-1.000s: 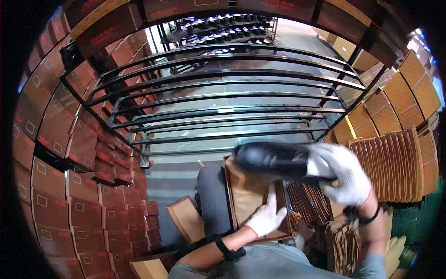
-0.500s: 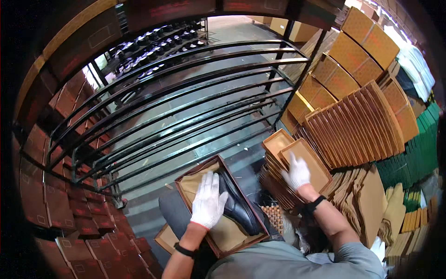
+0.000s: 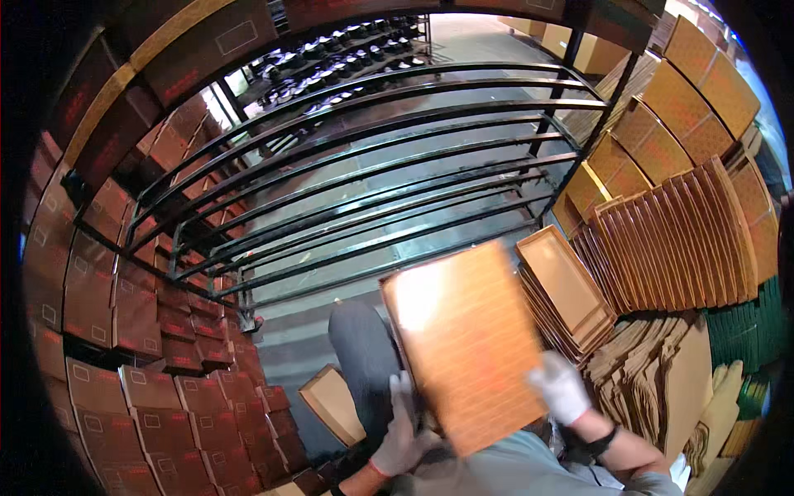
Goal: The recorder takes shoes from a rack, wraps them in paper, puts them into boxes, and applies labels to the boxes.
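An orange-brown box lid (image 3: 467, 347) with a fine printed pattern lies slanted over my lap, smeared by motion and bright with glare at its upper left. My right hand (image 3: 564, 388), in a white glove, grips its right edge. The brown shoe box beneath is almost wholly hidden by the lid, and the black shoe is out of sight. My left hand (image 3: 403, 438), also gloved, is at the lower left side of the box. Its fingers are stretched upward along that side with the thumb apart.
Nested tray-like lids (image 3: 566, 285) stand right of my lap, with a long row of lids (image 3: 678, 236) behind. Folded brown paper (image 3: 637, 372) lies nearer. Stacked brown boxes (image 3: 157, 413) fill the left; a black metal rack (image 3: 372, 169) stands ahead. An open tray (image 3: 333, 405) lies beside my leg.
My right hand has brought a lid from the pile over the shoe box, covering the shoe. My left hand has left the shoe and moved down to the box's side. The view has shifted.
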A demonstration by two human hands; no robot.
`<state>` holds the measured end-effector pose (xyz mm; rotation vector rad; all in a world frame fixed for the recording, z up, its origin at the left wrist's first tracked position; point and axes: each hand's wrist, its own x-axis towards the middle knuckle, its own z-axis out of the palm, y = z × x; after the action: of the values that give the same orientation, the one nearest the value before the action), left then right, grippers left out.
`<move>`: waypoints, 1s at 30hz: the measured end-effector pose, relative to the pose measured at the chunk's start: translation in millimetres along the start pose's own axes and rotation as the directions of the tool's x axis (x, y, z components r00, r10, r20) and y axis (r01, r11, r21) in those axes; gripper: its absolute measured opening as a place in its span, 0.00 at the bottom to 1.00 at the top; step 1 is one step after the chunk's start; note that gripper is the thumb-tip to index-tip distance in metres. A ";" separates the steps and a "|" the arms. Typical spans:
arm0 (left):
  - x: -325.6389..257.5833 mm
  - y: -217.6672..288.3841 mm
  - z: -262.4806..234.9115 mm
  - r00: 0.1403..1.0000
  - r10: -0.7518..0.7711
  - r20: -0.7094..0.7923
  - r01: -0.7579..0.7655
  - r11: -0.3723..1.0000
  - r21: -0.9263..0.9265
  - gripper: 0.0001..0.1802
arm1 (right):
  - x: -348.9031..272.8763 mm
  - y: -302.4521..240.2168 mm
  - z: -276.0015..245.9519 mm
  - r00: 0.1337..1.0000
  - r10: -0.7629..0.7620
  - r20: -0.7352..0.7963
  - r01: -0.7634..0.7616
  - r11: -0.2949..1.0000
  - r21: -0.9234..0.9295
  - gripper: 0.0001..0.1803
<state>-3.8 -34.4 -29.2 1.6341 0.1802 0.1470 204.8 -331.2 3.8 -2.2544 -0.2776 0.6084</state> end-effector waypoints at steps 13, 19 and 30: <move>142.5 -72.5 -79.2 0.949 0.183 -0.257 -0.281 0.861 -0.424 0.42 | 134.6 -127.7 42.1 0.847 -0.528 0.068 0.336 0.630 0.700 0.61; 98.4 -85.6 -99.0 0.848 0.029 -0.529 -0.337 0.801 -0.495 0.23 | 150.6 -147.2 89.4 0.738 -0.662 0.128 0.418 0.598 0.684 0.37; 34.4 105.8 -241.7 0.516 0.233 -0.824 -0.692 0.681 -0.240 0.28 | 56.3 -264.0 127.4 0.533 -0.728 0.431 0.346 0.652 0.675 0.57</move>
<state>-16.6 201.6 93.0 0.8907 0.2590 1.2433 186.4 -50.4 103.1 -1.1972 -1.0488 0.9835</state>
